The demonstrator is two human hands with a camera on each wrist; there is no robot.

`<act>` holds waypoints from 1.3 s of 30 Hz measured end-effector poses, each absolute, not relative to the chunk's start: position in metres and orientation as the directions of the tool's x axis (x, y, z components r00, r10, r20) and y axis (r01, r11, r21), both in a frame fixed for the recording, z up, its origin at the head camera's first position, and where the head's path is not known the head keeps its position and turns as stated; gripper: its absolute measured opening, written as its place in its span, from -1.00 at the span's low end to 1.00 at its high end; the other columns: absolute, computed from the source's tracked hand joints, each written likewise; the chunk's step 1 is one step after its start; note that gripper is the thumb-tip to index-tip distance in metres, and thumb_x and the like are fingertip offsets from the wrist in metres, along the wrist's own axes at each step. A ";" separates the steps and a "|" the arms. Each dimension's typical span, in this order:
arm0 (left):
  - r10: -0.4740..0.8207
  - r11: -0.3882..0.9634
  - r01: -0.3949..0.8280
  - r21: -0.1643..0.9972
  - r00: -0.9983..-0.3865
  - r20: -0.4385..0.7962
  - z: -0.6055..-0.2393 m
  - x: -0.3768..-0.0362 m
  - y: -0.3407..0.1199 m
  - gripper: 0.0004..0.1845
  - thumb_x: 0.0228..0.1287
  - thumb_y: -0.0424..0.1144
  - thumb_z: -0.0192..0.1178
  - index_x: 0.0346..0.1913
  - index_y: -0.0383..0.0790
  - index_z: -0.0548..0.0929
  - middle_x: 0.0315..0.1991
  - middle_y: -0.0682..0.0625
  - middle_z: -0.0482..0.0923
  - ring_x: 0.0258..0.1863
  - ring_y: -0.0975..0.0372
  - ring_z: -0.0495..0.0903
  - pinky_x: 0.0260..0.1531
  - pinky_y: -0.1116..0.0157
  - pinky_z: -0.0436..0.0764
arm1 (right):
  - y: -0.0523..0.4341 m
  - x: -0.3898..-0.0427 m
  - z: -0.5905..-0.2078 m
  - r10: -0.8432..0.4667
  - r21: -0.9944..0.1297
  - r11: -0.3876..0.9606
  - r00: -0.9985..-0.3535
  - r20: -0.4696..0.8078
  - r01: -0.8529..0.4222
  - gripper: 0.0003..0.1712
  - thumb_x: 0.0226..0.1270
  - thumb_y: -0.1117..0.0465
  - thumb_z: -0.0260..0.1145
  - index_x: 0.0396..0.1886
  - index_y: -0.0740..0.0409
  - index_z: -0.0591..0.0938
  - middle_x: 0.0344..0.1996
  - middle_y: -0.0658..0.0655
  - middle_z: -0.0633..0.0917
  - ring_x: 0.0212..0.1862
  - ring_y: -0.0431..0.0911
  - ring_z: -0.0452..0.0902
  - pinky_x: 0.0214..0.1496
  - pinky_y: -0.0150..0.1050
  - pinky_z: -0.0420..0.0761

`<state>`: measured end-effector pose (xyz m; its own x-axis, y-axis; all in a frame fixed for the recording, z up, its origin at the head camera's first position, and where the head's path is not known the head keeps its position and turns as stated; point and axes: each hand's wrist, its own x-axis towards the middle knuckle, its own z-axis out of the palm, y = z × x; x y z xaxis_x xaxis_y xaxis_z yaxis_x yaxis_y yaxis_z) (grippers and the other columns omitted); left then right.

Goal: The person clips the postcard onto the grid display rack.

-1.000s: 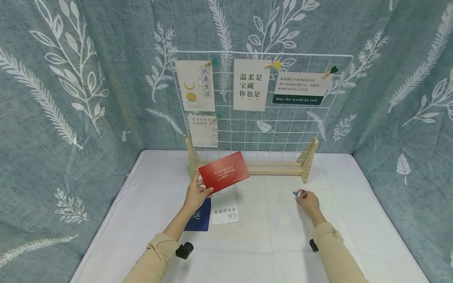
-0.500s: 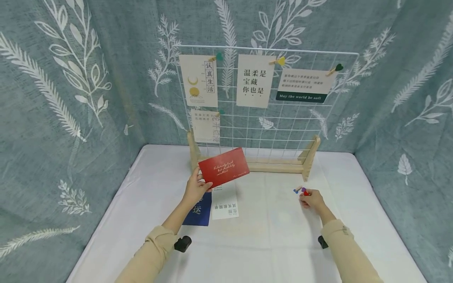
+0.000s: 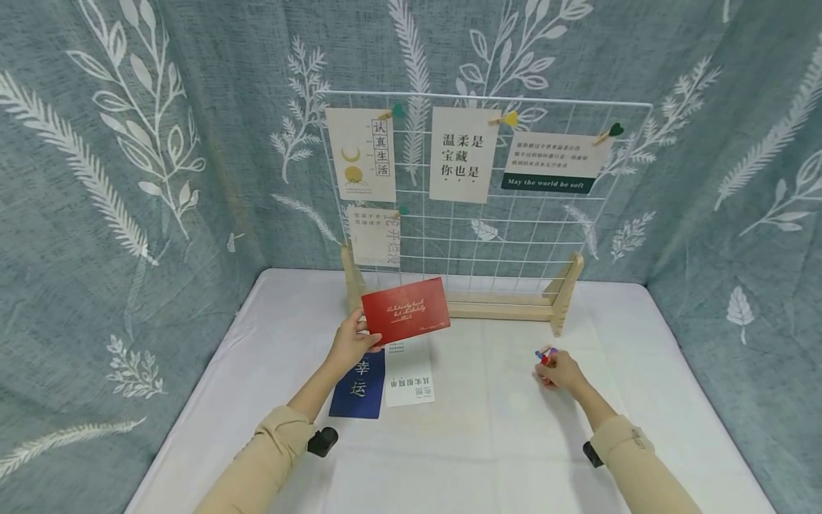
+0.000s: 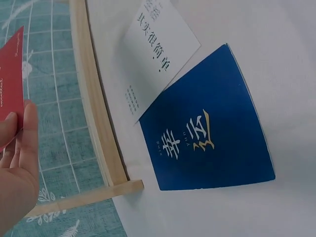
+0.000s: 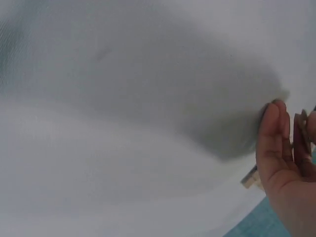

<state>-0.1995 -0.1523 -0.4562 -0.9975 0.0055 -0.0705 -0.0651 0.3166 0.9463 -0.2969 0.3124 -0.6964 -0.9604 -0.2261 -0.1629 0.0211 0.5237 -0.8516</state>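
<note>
My left hand (image 3: 349,345) pinches a red card (image 3: 406,312) with pale script by its left end, thumb in front, in the air before the grid stand. In the left wrist view the red card (image 4: 11,84) shows only in part beside the fingers. At the right, low over the table, my right hand (image 3: 562,373) pinches a small clothespin (image 3: 544,360) with a red end between thumb and fingers. Close by its fingertips are a blue-ended clothespin (image 3: 539,353) and a purple-ended one, partly hidden. In the right wrist view the curled fingers mostly cover the held clothespin.
A white wire grid (image 3: 488,243) stands on a wooden base (image 3: 501,309) at the back. Clothespins hold several cards on it, among them a card with a green band (image 3: 546,182). A blue card (image 3: 358,389) and a white card (image 3: 409,375) lie on the white tablecloth.
My right hand drew back a little to the right with the red-ended clothespin showing, then came back beside the others. The red card has tilted closer to level in my left hand.
</note>
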 end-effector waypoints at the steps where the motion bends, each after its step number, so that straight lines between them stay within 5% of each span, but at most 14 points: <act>1: 0.006 0.320 -0.069 0.945 -0.997 -0.075 -0.456 -0.200 -0.152 -0.40 0.21 -0.59 0.10 0.32 -0.40 0.22 0.05 -0.48 0.49 -0.10 -0.18 0.64 -0.30 0.19 0.70 | 0.310 -0.295 -0.692 -0.204 -0.837 0.548 -0.966 -0.156 0.020 -0.69 0.15 0.07 0.41 -0.54 0.13 0.50 -0.69 -0.02 0.63 -0.64 -0.18 0.58 -0.62 -0.32 0.62; 9: -0.004 0.307 -0.063 0.950 -0.998 -0.065 -0.449 -0.207 -0.152 -0.44 0.18 -0.62 0.12 0.27 -0.44 0.28 -0.01 -0.49 0.52 -0.21 -0.10 0.69 -0.37 0.29 0.71 | 0.329 -0.314 -0.721 -0.145 -0.698 0.705 -0.989 0.031 -0.125 -0.64 0.05 0.04 0.46 -0.34 0.13 0.51 -0.56 0.05 0.64 -0.52 -0.13 0.52 -0.50 -0.31 0.48; 14: 0.019 0.282 -0.043 0.958 -0.999 -0.050 -0.446 -0.209 -0.150 -0.55 0.19 -0.64 0.09 0.16 -0.51 0.32 -0.05 -0.51 0.52 -0.24 -0.06 0.70 -0.36 0.27 0.71 | 0.337 -0.327 -0.753 -0.117 -0.685 0.704 -0.982 0.150 -0.189 -0.56 -0.08 -0.04 0.52 -0.37 -0.05 0.44 -0.55 -0.06 0.57 -0.49 -0.22 0.42 -0.50 -0.38 0.37; 17: 0.044 0.281 -0.022 0.960 -0.998 -0.036 -0.445 -0.211 -0.147 -0.60 0.20 -0.64 0.08 0.11 -0.55 0.34 -0.08 -0.51 0.52 -0.24 -0.07 0.69 -0.34 0.26 0.71 | 0.316 -0.302 -0.707 -0.156 -0.720 0.650 -0.970 0.184 -0.241 -0.65 -0.02 0.02 0.50 -0.41 -0.09 0.45 -0.56 -0.12 0.57 -0.50 -0.30 0.45 -0.52 -0.44 0.40; 21: 0.056 0.283 -0.004 0.959 -0.998 -0.021 -0.443 -0.214 -0.143 -0.65 0.19 -0.64 0.08 0.06 -0.55 0.37 -0.16 -0.50 0.54 -0.32 -0.02 0.70 -0.35 0.27 0.71 | 0.263 -0.240 -0.574 -0.162 -0.732 0.665 -0.985 0.052 -0.148 -0.75 0.08 0.22 0.45 -0.40 0.17 0.52 -0.56 0.03 0.56 -0.47 -0.19 0.44 -0.45 -0.40 0.44; 24: 0.058 0.291 -0.016 0.957 -0.998 -0.035 -0.442 -0.214 -0.141 -0.65 0.19 -0.64 0.09 0.06 -0.55 0.38 -0.16 -0.49 0.54 -0.33 -0.01 0.70 -0.36 0.28 0.71 | 0.240 -0.216 -0.522 -0.164 -0.701 0.709 -0.985 -0.053 -0.080 -0.75 0.05 0.36 0.43 -0.39 0.38 0.51 -0.56 0.15 0.53 -0.48 -0.13 0.38 -0.46 -0.38 0.40; 39: 0.106 0.268 -0.004 0.964 -0.994 -0.034 -0.445 -0.225 -0.138 -0.61 0.17 -0.66 0.08 0.09 -0.57 0.38 -0.09 -0.51 0.54 -0.30 -0.04 0.71 -0.37 0.31 0.71 | 0.230 -0.217 -0.516 -0.232 -0.764 0.628 -0.973 -0.004 -0.147 -0.80 0.11 0.47 0.33 -0.28 0.56 0.60 -0.48 0.31 0.69 -0.47 -0.17 0.58 -0.48 -0.48 0.54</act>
<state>-0.2246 -0.1377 -0.4445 -0.9938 0.1064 -0.0337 -0.0040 0.2676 0.9635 -0.2175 0.2304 -0.5163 -0.9726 -0.2323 -0.0040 -0.1468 0.6280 -0.7642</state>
